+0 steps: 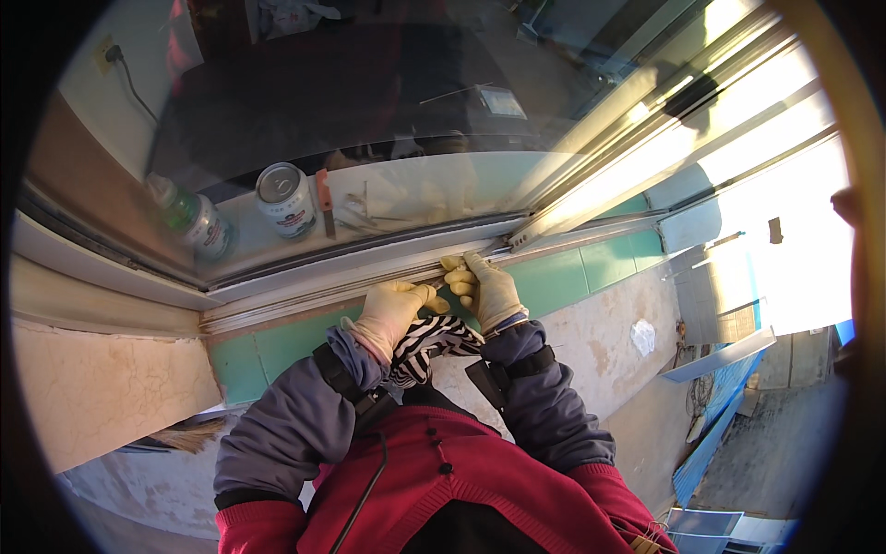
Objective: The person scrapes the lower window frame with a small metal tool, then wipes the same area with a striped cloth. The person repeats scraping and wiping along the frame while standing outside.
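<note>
Both hands wear pale rubber gloves and meet over the aluminium track (311,289) of a sliding window. My left hand (391,313) has its fingers pinched together at a small thin object (437,282), mostly covered by the fingers. My right hand (486,291) is curled around the other end of it, close to the lower corner of the sliding sash (519,239). What the object is cannot be made out. A black-and-white striped cloth (432,339) hangs just below the hands, between the wrists. Green tiles (547,280) line the sill under the track.
Behind the window glass stand a drink can (282,201), a bottle with green liquid (190,218) and an orange-handled knife (324,197). A crumpled white piece (643,336) lies at right. Cardboard (713,298) and blue sheeting (720,422) are farther right. Broom bristles (187,435) show lower left.
</note>
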Action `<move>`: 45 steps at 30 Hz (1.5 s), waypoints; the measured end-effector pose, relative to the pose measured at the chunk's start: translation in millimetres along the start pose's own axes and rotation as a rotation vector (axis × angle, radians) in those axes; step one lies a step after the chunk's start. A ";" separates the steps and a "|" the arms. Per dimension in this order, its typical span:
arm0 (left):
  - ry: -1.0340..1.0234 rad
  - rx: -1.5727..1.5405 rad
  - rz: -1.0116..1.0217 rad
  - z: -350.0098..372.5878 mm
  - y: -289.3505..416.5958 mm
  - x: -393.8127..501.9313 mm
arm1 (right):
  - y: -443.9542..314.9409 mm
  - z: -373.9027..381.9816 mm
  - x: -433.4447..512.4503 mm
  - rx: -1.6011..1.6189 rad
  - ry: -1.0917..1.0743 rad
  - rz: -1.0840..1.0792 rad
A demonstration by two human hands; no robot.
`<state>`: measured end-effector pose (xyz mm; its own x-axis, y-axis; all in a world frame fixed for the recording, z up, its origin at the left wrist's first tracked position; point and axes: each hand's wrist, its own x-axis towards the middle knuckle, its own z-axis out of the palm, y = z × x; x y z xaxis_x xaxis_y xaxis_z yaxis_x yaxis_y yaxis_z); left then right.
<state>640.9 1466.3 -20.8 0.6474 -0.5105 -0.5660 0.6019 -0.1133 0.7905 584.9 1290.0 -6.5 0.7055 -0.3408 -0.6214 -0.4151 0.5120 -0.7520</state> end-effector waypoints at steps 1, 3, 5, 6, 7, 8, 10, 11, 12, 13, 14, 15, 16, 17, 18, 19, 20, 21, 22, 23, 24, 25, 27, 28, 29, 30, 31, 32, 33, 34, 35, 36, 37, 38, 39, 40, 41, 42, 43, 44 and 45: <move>0.003 0.001 0.005 -0.1 0.3 -1.1 | 0.2 0.2 -0.3 -0.010 0.006 -0.007; -0.005 -0.003 0.001 -0.5 1.2 -2.9 | 0.4 0.5 -0.5 -0.004 0.003 -0.008; -0.027 -0.013 -0.016 -1.3 1.7 -4.8 | 0.9 0.6 -0.6 -0.016 0.002 -0.012; -0.014 -0.016 -0.014 -1.2 1.3 -5.9 | 1.3 0.7 -0.5 -0.011 0.000 -0.008; 0.000 -0.018 -0.012 -0.9 0.6 -7.2 | 1.7 0.9 -0.6 -0.019 -0.004 -0.013; 0.013 -0.021 -0.010 -0.9 -0.1 -8.2 | 2.2 1.2 -0.8 -0.021 -0.008 -0.014; 0.042 0.029 0.001 -1.6 -1.4 -9.2 | 3.2 2.2 -1.4 -0.020 -0.012 -0.016; 0.064 0.056 -0.004 -2.3 -2.2 -9.5 | 3.9 3.0 -1.9 -0.018 -0.013 -0.019; 0.054 0.036 0.002 -3.0 -3.1 -10.0 | 4.4 3.8 -2.4 -0.009 -0.016 -0.015; 0.050 0.017 -0.003 -3.7 -4.3 -10.5 | 4.8 4.7 -3.0 -0.020 -0.010 -0.015; 0.047 -0.002 -0.009 -4.5 -5.4 -11.0 | 5.3 5.5 -3.9 -0.023 -0.005 -0.010; 0.044 -0.003 -0.004 -5.3 -6.5 -11.2 | 5.6 6.3 -4.7 -0.018 -0.004 -0.003; 0.040 -0.004 0.000 -6.2 -7.3 -11.4 | 5.9 7.2 -5.5 -0.029 0.004 -0.003; 0.037 -0.005 0.005 -7.0 -8.2 -11.6 | 6.2 7.9 -6.3 -0.030 0.008 -0.002; 0.045 -0.010 -0.008 -7.3 -9.0 -11.8 | 6.2 8.5 -7.3 -0.031 0.012 0.000; 0.054 -0.016 -0.020 -7.6 -9.8 -12.1 | 6.3 9.1 -8.2 -0.027 -0.003 -0.002; 0.062 -0.022 -0.033 -7.9 -10.5 -12.5 | 6.2 9.6 -9.2 -0.023 -0.018 -0.004; 0.064 -0.001 -0.024 -8.4 -11.0 -13.2 | 6.0 10.2 -10.2 -0.018 -0.033 -0.006; 0.066 0.020 -0.014 -9.4 -11.2 -14.3 | 6.2 11.1 -11.6 -0.018 -0.019 0.000; 0.069 0.041 -0.004 -10.5 -11.1 -15.7 | 6.6 12.2 -13.3 -0.018 -0.006 0.006; 0.063 0.045 0.003 -11.5 -10.8 -17.8 | 6.8 13.4 -15.0 -0.007 -0.008 0.016; 0.057 0.049 0.010 -12.9 -10.3 -20.7 | 7.3 15.0 -17.0 -0.017 -0.006 0.009; 0.040 0.038 0.021 -15.6 -8.0 -28.2 | 8.4 18.5 -21.9 -0.010 -0.021 0.012; 0.028 0.024 0.025 -16.6 -6.6 -33.0 | 9.3 20.2 -25.1 -0.022 -0.037 -0.007; 0.016 0.011 0.029 -17.8 -4.9 -38.2 | 10.4 21.7 -28.7 -0.027 -0.042 -0.016; 0.004 0.043 0.027 -19.7 -3.3 -44.1 | 11.3 22.9 -32.4 -0.026 -0.037 -0.015; 0.007 0.050 0.033 -21.4 -1.8 -50.7 | 11.7 23.6 -36.1 -0.029 -0.037 -0.036; 0.011 0.052 0.027 -23.1 -1.1 -57.8 | 12.5 23.8 -40.1 -0.027 -0.028 -0.044; 0.015 0.063 0.033 -25.2 -0.6 -64.8 | 13.3 23.6 -43.9 -0.019 -0.027 -0.052; -0.052 0.066 0.016 -30.6 0.6 -71.4 | 13.4 21.6 -47.9 0.011 -0.056 -0.063; -0.052 0.082 0.001 -34.9 1.5 -77.7 | 13.7 18.9 -51.3 0.031 -0.042 -0.069; -0.049 0.111 -0.007 -39.1 2.0 -84.1 | 14.8 15.0 -55.0 0.061 -0.043 -0.079; -0.047 0.140 -0.015 -44.0 2.9 -90.0 | 16.5 9.7 -58.5 0.098 -0.048 -0.087; -0.038 0.179 -0.064 -51.1 5.1 -94.4 | 18.5 2.7 -61.5 0.125 -0.067 -0.102; -0.020 0.173 -0.059 -56.8 5.6 -102.1 | 21.3 -6.0 -65.0 0.145 -0.042 -0.122; -0.038 0.141 0.007 -64.8 7.3 -109.4 | 25.0 -16.2 -68.4 0.174 -0.029 -0.144; -0.044 0.134 0.050 -74.2 9.2 -116.1 | 29.0 -28.1 -71.6 0.202 -0.016 -0.166; -0.015 0.130 0.034 -84.0 10.5 -122.7 | 32.9 -42.1 -76.1 0.283 -0.046 -0.193; 0.003 0.117 0.045 -94.5 11.1 -128.8 | 37.6 -55.5 -79.4 0.357 -0.027 -0.205; 0.068 0.114 0.047 -106.0 11.0 -133.8 | 41.3 -69.9 -84.3 0.469 0.072 -0.210; 0.144 0.173 0.149 -109.9 5.3 -134.7 | 44.2 -83.1 -89.1 0.603 0.127 -0.226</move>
<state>608.3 1628.2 33.9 0.7899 -0.4076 -0.4582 0.4140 -0.1968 0.8887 456.0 1277.4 -2.6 0.6488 -0.5638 -0.5111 0.1568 0.7563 -0.6351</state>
